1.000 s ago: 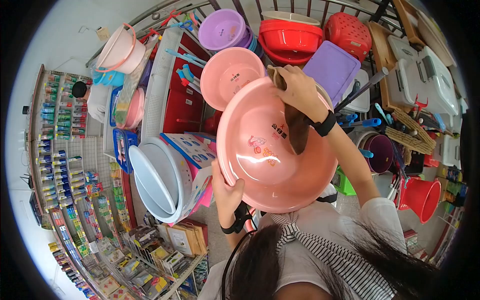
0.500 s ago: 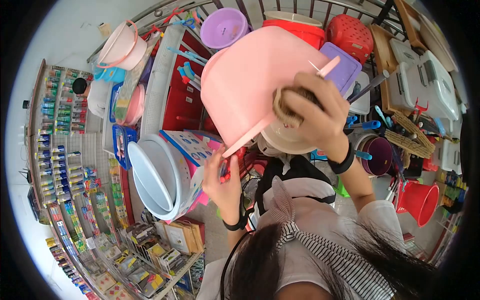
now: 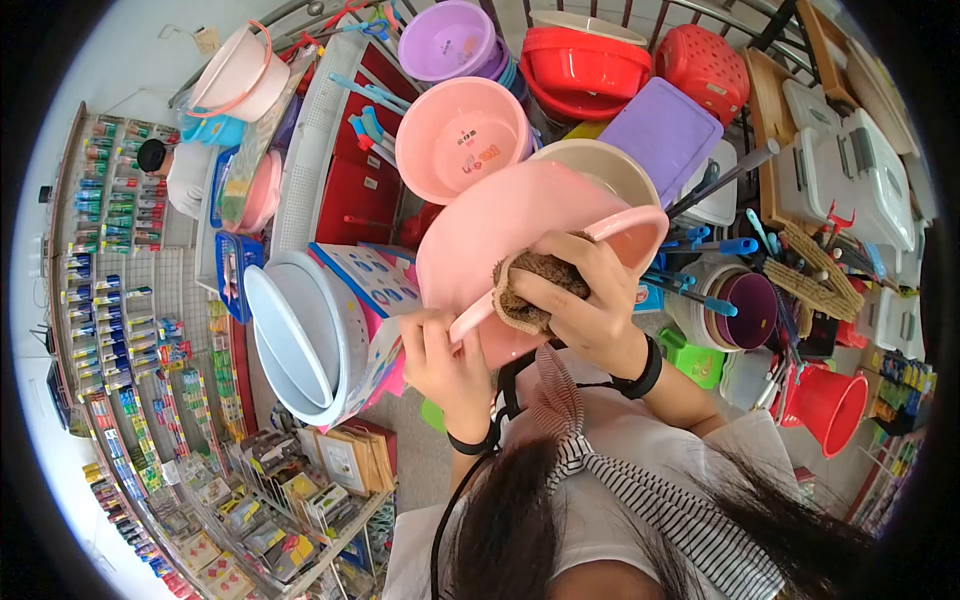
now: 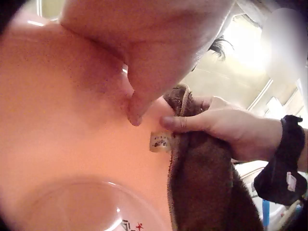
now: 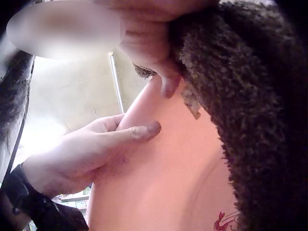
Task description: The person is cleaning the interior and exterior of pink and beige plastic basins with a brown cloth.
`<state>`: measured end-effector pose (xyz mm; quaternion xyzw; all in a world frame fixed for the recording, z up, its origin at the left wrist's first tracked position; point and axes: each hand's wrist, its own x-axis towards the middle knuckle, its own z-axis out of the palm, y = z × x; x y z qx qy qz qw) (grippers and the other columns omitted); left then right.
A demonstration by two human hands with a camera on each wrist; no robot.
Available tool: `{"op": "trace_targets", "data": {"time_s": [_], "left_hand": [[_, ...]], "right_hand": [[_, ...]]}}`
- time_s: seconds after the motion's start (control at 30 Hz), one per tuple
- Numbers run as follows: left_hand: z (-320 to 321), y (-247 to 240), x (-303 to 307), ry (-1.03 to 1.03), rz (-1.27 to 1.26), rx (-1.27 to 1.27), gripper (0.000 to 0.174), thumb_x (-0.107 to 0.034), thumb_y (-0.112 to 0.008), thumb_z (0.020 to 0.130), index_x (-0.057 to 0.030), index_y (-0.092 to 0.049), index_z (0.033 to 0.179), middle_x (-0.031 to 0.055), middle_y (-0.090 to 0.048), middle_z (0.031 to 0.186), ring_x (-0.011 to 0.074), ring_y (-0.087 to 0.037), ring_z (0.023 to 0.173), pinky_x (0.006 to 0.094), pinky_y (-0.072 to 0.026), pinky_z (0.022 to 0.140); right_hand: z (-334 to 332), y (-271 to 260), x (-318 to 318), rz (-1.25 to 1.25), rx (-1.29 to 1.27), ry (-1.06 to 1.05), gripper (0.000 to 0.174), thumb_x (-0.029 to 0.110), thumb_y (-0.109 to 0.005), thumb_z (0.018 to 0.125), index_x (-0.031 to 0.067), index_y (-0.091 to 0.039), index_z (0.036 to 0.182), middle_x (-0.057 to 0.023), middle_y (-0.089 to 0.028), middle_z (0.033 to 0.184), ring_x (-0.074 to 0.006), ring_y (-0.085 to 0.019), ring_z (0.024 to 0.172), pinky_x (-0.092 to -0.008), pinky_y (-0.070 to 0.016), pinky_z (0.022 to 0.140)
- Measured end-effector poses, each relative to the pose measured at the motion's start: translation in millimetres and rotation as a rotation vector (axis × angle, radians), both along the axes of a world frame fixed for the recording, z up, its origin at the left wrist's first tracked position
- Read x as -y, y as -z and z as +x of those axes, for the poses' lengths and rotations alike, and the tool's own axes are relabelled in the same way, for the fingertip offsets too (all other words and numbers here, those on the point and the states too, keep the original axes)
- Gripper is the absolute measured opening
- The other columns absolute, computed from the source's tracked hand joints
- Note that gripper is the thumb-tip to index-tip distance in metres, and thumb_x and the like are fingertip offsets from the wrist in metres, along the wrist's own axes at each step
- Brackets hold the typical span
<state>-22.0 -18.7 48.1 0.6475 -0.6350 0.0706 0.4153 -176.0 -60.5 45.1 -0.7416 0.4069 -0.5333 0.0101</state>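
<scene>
A large pink plastic basin (image 3: pixel 480 230) is tipped on its side in front of the body, its outer wall facing up in the head view. My left hand (image 3: pixel 445 370) grips its rim, the thumb lying on the inner wall in the right wrist view. My right hand (image 3: pixel 590 300) holds a brown fuzzy cloth (image 3: pixel 515 295) folded over the rim, a little further along. In the left wrist view the cloth (image 4: pixel 199 183) hangs down inside the basin, next to a small sticker (image 4: pixel 160 142) on the inner wall.
Beyond the basin stand another pink basin (image 3: pixel 465 135), a beige basin (image 3: pixel 600 165), red basins (image 3: pixel 585 65) and a purple lid (image 3: pixel 660 140). Pale blue tubs (image 3: pixel 300 340) stand at the left. Mop handles (image 3: pixel 720 246) and a red bucket (image 3: pixel 830 405) are at the right.
The basin has turned from its inside facing up to its outer wall facing up, then dropped closer to the body. The right hand has moved with the cloth from the inside to the rim.
</scene>
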Motion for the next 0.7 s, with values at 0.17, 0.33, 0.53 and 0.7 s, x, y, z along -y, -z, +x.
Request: {"op": "trace_targets", "data": {"time_s": [0.17,0.33,0.53,0.7], "left_hand": [[4.6,8.3,-6.7,0.052,0.164,-0.225,0.031,0.005,-0.066,0.075,0.0001,-0.037,0.067,0.0094,-0.033,0.063,0.0179,-0.03,0.056,0.0286,-0.0289,0.053],[8.3,4.9,-9.0,-0.012,0.22,-0.361,0.033,0.005,-0.066,0.076,-0.0003,-0.035,0.066,0.0059,-0.029,0.063,0.0124,-0.029,0.06,0.0276,-0.0275,0.053],[-3.2,5.9,-4.8,0.045,0.224,-0.451,0.032,0.008,-0.064,0.073,0.0004,-0.034,0.065,0.0056,-0.031,0.062,0.0128,-0.029,0.059,0.0281,-0.0261,0.052],[0.7,9.4,-5.5,0.041,0.245,-0.538,0.03,0.007,-0.061,0.072,-0.0016,-0.033,0.065,0.0023,-0.027,0.062,0.009,-0.028,0.061,0.0261,-0.025,0.053]], "right_hand": [[-2.4,12.7,0.8,0.035,0.016,0.056,0.036,0.014,-0.072,0.067,0.02,-0.072,0.102,-0.0085,-0.056,0.108,-0.0232,-0.06,0.081,-0.0315,-0.0536,0.068],[-24.7,19.4,13.0,0.205,0.109,0.326,0.048,0.004,-0.075,0.069,0.0156,-0.068,0.115,-0.0121,-0.048,0.105,-0.0263,-0.058,0.084,-0.0338,-0.0523,0.071],[9.4,13.6,-9.2,0.209,0.107,0.058,0.05,0.009,-0.073,0.067,0.0145,-0.067,0.116,-0.0062,-0.05,0.092,-0.0217,-0.059,0.079,-0.0326,-0.053,0.059],[9.4,12.0,-13.4,0.129,0.025,-0.074,0.047,0.01,-0.07,0.07,0.0165,-0.067,0.116,-0.0027,-0.055,0.098,-0.019,-0.06,0.075,-0.0324,-0.0535,0.061]]}}
